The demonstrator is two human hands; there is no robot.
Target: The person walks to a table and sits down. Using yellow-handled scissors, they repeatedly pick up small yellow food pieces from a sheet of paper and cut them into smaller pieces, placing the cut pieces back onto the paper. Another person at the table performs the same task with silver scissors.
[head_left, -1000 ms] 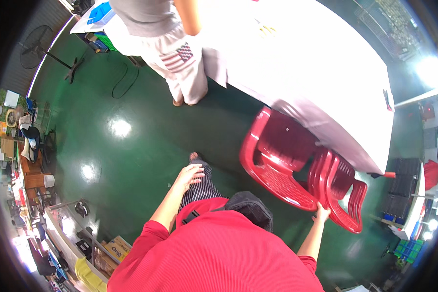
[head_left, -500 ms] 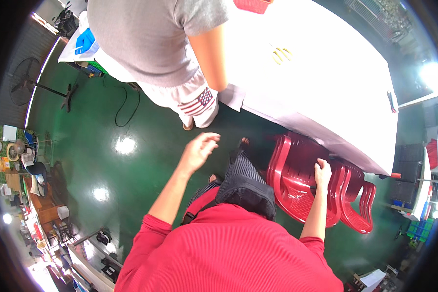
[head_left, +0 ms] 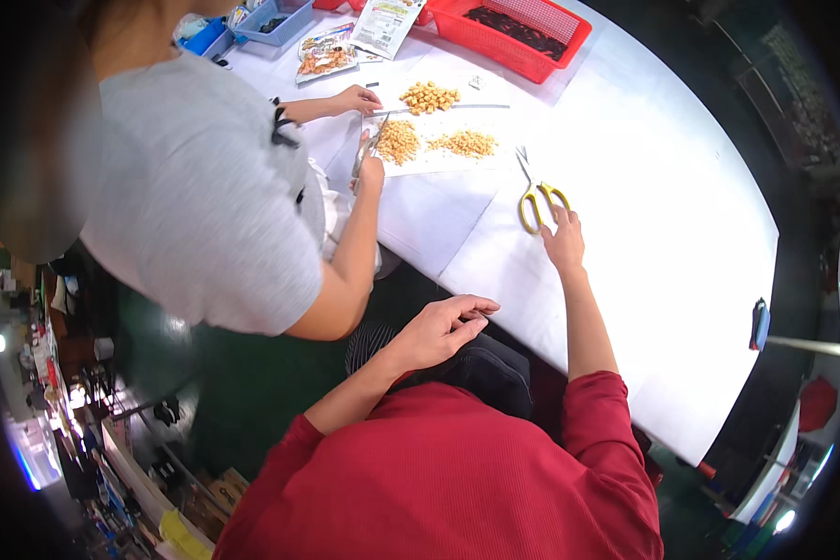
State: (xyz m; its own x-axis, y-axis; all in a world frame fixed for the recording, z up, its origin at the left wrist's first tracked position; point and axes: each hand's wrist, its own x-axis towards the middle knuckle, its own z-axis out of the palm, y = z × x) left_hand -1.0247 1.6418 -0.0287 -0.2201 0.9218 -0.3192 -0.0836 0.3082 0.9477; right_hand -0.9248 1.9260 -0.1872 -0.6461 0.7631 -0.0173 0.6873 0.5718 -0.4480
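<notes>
Flat on the white table lies a pair of scissors (head_left: 529, 207) with yellow-green handles, blades pointing away from me. My right hand (head_left: 566, 245) reaches over the table to them; its fingertips are at the right handle loop, with thumb and fingers apart. Whether they press on the loop is hard to see. My left hand (head_left: 439, 331) hovers over my lap by the table's near edge, fingers stretched out and holding nothing. To my left, a person in a grey shirt (head_left: 196, 187) works with a metal cutting tool (head_left: 369, 145) beside a crumbly yellow-brown pile (head_left: 399, 141).
Two more yellow-brown piles, one chunky (head_left: 429, 96) and one fine (head_left: 463, 143), lie on white sheets. Behind them are printed food pouches (head_left: 385, 26), a red basket (head_left: 532, 58) of dark pieces and a blue basket (head_left: 275, 23). A small dark blue object (head_left: 761, 322) sits at the table's right edge.
My view has turned toward the table, bringing the piles and baskets into sight. My right hand has gone from above the red chairs to the scissors; my left hand has moved in toward the table edge.
</notes>
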